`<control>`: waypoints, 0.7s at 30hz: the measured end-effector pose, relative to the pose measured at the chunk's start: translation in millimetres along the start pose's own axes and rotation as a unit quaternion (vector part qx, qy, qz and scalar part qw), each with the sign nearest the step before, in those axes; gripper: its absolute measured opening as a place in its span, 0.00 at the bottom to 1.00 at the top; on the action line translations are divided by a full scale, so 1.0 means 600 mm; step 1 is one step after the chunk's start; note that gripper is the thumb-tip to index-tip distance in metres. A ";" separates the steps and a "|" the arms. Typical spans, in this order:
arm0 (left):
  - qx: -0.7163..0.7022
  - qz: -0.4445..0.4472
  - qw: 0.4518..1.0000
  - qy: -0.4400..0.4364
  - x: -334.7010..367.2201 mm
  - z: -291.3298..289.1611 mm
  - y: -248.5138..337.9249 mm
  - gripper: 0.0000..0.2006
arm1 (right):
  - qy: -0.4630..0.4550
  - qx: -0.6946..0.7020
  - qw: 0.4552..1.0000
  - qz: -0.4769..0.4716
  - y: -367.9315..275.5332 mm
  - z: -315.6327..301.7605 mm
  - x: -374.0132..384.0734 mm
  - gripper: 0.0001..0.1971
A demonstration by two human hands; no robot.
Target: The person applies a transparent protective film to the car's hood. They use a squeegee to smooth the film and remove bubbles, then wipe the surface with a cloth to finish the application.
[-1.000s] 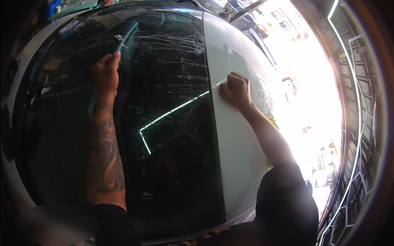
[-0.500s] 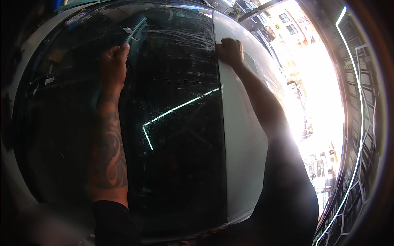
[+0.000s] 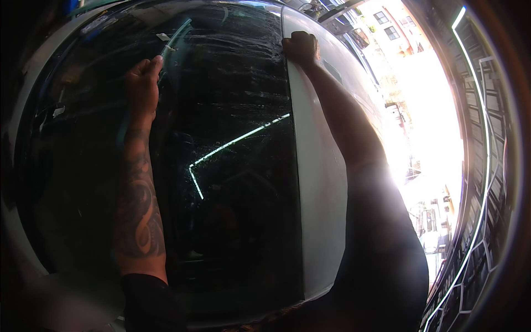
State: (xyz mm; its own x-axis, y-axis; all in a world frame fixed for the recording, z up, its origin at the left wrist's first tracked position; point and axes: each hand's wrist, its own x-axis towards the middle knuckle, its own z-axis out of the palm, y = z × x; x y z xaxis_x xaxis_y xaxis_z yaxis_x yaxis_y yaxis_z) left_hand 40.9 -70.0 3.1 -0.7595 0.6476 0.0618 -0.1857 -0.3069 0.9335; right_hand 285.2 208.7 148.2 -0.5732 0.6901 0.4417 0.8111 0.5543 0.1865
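A wide, dark, glossy glass panel point(image 3: 238, 232) of a vehicle lies below both arms. My left hand point(image 3: 144, 80) is above its left half, thumb and fingers pinched at a thin, shiny edge point(image 3: 180, 32) that looks like clear film and runs away from me. My right hand point(image 3: 301, 48) is closed in a fist at the far right, against the seam between the glass and a pale body panel point(image 3: 321, 221). Whatever its fingers hold is hidden. Whitish wet-looking streaks point(image 3: 243, 47) mark the glass between the hands.
Small whitish scraps point(image 3: 58, 112) show on the left of the glass. A bent light strip is reflected in the middle. To the right are bright daylight, a building point(image 3: 390, 25) and a dark, ribbed wall or ceiling with a light strip point(image 3: 487, 133).
My right hand has slid farther away along the seam and slightly left. My left hand, still pinched, has shifted a little left, and the shiny edge has moved left with it.
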 end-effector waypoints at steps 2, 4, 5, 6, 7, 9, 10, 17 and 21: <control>0.020 0.005 1.000 0.016 0.007 -0.014 0.004 0.22 | -0.062 -0.006 0.998 -0.023 -0.045 -0.038 -0.059 0.16; 0.031 0.006 0.999 0.029 0.007 -0.029 0.013 0.22 | -0.014 0.085 0.992 -0.093 -0.080 -0.087 -0.183 0.11; 0.035 0.008 0.999 0.035 0.006 -0.037 0.018 0.22 | -0.004 0.132 0.985 -0.115 -0.101 -0.123 -0.252 0.10; 0.032 0.007 0.999 0.032 0.004 -0.033 0.017 0.22 | -0.001 0.150 0.979 -0.139 -0.101 -0.155 -0.317 0.10; 0.031 0.013 0.999 0.036 0.005 -0.037 0.018 0.23 | -0.010 0.153 0.977 -0.148 -0.107 -0.185 -0.352 0.10; 0.036 0.023 0.998 0.034 0.013 -0.035 0.006 0.23 | -0.016 0.159 0.974 -0.158 -0.103 -0.200 -0.364 0.10; 0.028 0.014 0.999 0.021 0.011 -0.019 0.000 0.23 | -0.016 0.156 0.975 -0.155 -0.093 -0.193 -0.351 0.10; 0.017 0.026 0.999 0.015 0.006 -0.001 -0.012 0.22 | -0.011 0.018 1.000 -0.022 0.000 -0.020 -0.036 0.13; 0.020 0.010 1.000 0.015 0.018 -0.017 -0.016 0.22 | -0.064 0.037 0.997 0.021 -0.042 -0.052 -0.063 0.14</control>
State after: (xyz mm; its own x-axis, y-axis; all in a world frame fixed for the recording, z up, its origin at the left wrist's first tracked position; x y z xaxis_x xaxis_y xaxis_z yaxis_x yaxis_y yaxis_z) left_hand 28.1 -67.2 -8.6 -0.7817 0.6196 0.0705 -0.1452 -0.2907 0.9457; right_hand 289.9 154.0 153.9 -0.5532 0.7646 0.3308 0.8266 0.5532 0.1036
